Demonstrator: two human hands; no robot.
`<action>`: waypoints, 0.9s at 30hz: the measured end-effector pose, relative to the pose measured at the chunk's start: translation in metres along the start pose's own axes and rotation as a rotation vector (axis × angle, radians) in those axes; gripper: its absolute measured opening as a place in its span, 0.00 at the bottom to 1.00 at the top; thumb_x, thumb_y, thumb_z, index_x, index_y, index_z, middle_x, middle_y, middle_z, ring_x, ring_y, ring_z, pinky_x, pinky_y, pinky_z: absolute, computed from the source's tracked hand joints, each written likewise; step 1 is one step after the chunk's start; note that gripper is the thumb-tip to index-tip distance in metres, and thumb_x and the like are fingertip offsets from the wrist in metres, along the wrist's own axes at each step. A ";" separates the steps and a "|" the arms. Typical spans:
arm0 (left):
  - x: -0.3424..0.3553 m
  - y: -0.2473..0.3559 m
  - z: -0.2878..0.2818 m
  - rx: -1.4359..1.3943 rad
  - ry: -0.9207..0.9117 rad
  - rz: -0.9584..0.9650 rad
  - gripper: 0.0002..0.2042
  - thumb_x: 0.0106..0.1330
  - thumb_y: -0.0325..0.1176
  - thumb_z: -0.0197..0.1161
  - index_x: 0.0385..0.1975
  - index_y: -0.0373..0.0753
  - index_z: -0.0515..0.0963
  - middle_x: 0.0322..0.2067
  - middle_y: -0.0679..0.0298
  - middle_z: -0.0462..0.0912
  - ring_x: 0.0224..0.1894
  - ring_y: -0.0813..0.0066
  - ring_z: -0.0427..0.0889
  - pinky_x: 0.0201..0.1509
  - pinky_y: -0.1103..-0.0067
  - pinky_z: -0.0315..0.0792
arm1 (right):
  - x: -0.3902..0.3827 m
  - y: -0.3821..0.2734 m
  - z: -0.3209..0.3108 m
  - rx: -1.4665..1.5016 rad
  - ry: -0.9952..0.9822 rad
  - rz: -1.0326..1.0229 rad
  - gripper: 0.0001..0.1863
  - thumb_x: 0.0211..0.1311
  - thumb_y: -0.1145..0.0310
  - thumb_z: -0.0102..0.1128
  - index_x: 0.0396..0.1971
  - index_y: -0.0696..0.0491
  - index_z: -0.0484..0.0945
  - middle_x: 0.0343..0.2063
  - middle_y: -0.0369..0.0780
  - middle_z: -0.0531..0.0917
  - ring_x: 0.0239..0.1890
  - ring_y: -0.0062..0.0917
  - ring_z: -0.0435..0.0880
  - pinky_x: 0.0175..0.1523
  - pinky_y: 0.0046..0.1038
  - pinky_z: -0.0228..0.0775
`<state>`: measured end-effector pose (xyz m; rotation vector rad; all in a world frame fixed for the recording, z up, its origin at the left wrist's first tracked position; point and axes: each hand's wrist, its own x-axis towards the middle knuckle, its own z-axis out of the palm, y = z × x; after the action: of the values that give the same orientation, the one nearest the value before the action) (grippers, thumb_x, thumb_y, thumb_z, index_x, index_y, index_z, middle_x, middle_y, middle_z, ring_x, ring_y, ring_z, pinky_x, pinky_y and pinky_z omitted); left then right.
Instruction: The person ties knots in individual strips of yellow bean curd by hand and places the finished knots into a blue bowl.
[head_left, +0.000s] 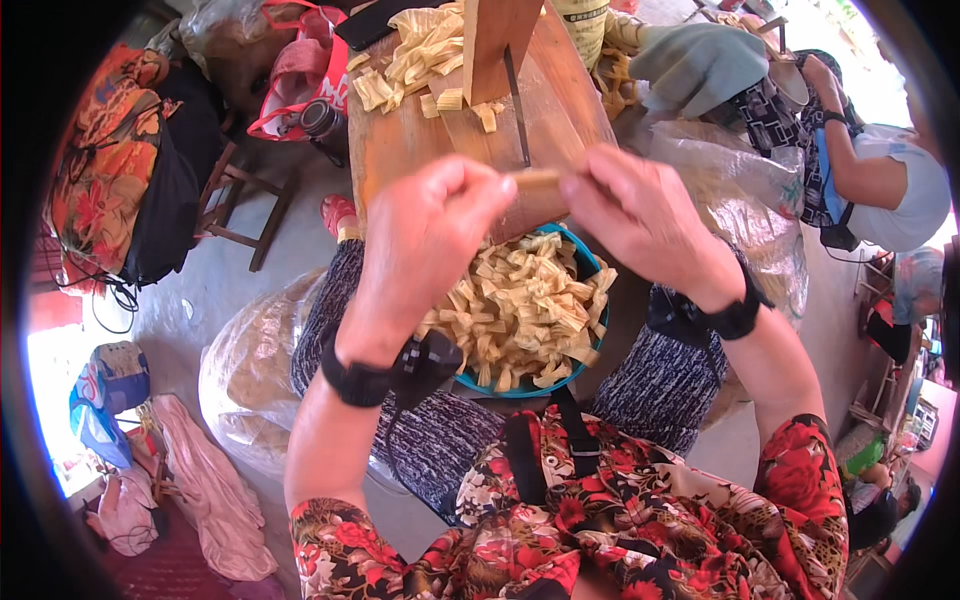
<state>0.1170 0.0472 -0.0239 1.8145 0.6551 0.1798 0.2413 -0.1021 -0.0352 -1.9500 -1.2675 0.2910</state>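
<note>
Bundles of patterned cloth [105, 170] slump at my far left beside a small wooden stool [240, 205], and lower down a clear plastic sack [250, 370] bulges against my left knee. My left hand [425, 240] is raised in front of me, its grip pinched together on the left end of a short pale strip [537, 179], thumb and fingertips clamped on it. That strip hangs in the air between both hands, just above the near edge of the wooden surface [410, 140] and over the far rim of the blue bowl [590, 262]. The bowl sits in my lap, between my knees, heaped with folded pale yellow pieces [520, 310]. More cut pieces [415, 55] lie piled at the far left corner of the wooden surface, and a few sit at the foot of an upright wooden block [495, 40] standing near its far edge. My right hand [640, 215] closes its grip on the right end of the same strip, fingers curled tight around it. Both wrists carry black straps. Further right, past another clear plastic bag [740, 190], a second person sits with a grey gloved hand [695, 60] resting near the far right corner of the surface.
</note>
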 end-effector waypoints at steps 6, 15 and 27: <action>0.025 -0.012 -0.005 0.322 0.256 0.148 0.12 0.55 0.37 0.56 0.22 0.33 0.77 0.13 0.59 0.75 0.18 0.73 0.75 0.23 0.77 0.66 | 0.023 0.013 0.012 -0.284 0.101 0.039 0.08 0.53 0.67 0.52 0.21 0.56 0.73 0.16 0.44 0.75 0.22 0.33 0.79 0.26 0.30 0.67; -0.032 -0.037 -0.024 -0.117 -0.188 -0.084 0.12 0.56 0.34 0.62 0.37 0.34 0.78 0.21 0.69 0.79 0.26 0.86 0.75 0.32 0.87 0.69 | -0.034 0.003 0.020 -0.065 -0.489 0.166 0.18 0.54 0.55 0.54 0.23 0.57 0.76 0.18 0.48 0.77 0.23 0.40 0.77 0.29 0.33 0.68; 0.008 -0.170 -0.009 0.981 -0.023 0.131 0.11 0.55 0.37 0.50 0.35 0.47 0.78 0.26 0.55 0.79 0.30 0.53 0.78 0.32 0.64 0.71 | -0.055 0.030 0.073 -0.205 -0.496 0.015 0.09 0.57 0.66 0.50 0.28 0.55 0.74 0.22 0.44 0.75 0.27 0.40 0.75 0.31 0.33 0.68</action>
<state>0.0612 0.0935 -0.1780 2.7960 0.6566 -0.1064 0.1944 -0.1196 -0.1175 -2.1387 -1.6489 0.7106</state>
